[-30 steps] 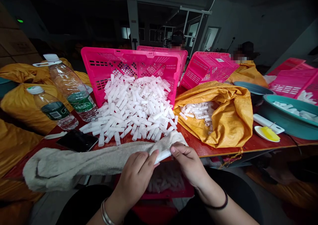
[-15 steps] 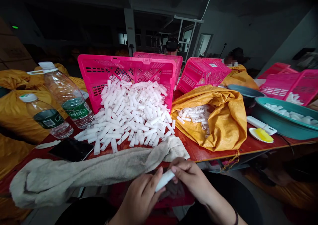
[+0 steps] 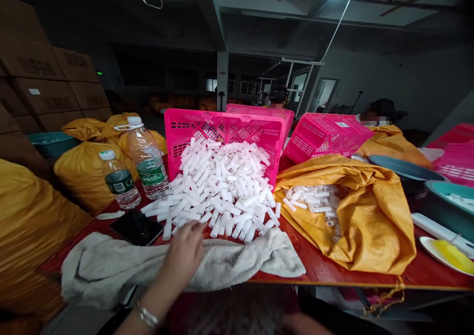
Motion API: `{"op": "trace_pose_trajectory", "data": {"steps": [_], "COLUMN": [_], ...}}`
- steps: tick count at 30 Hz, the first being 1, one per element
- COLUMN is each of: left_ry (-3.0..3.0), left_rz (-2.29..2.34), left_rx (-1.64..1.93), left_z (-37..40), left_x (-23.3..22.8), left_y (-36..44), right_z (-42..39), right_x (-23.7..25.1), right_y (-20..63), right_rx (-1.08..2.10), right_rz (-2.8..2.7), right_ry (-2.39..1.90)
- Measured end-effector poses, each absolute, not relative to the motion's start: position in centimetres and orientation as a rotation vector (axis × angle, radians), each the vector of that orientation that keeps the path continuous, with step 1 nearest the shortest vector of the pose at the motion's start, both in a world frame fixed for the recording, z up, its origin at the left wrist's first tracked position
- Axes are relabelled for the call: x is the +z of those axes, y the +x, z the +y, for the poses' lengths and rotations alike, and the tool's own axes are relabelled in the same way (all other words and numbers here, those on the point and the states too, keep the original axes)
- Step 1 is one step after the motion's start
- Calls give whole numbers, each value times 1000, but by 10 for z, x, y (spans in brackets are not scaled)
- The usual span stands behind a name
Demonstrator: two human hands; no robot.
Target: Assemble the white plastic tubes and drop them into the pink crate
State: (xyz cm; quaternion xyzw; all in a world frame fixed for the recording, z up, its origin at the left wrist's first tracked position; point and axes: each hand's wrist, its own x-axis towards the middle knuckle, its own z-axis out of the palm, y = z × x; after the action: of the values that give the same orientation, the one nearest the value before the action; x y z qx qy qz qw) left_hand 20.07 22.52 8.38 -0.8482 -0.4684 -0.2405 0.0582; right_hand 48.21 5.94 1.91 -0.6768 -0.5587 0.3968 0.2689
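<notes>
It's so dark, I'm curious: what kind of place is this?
Probably a workshop or small factory: brown cardboard boxes stacked high, bulging yellow sacks, and a heap of short white tubes.

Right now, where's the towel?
Left to centre in the head view, the towel lies along the near table edge, before the tubes, partly hidden by the left hand.

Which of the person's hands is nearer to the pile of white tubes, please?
Left: the left hand is at the near edge of the pile of white tubes; the right hand, blurred, is farther off at the picture's bottom.
</notes>
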Motion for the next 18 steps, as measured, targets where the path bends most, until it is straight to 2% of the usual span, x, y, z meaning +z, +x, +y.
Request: {"op": "trace_pose_trajectory", "data": {"steps": [2, 4, 5, 8, 11, 15, 18], "left_ry": [-2482, -2503, -2536, -2548, -2451, -2361, -2430], "left_rz": [-1534, -1500, -1454, -1387, -1413, -1458, -1555], "left_rx": [-504, -408, -393, -366, -423, -509, -761], "left_z": [256, 280, 288, 295, 291, 294, 292], "left_x": [98, 108, 112, 118, 116, 113, 113], "left_y": [187, 183, 184, 198, 211, 207, 199], "right_z": [94, 141, 165, 220, 242, 227, 195], "right_x": [56, 91, 105, 122, 115, 100, 94], "right_y": [514, 549, 564, 595, 598, 583, 570], "right_rx": [844, 241, 96, -3, -40, -162, -49], "right_rz": [-1590, -1560, -1490, -1479, -1499, -1473, -1467], "right_ry": [-1902, -2182, -2238, -2294, -2339, -2297, -2072]}}
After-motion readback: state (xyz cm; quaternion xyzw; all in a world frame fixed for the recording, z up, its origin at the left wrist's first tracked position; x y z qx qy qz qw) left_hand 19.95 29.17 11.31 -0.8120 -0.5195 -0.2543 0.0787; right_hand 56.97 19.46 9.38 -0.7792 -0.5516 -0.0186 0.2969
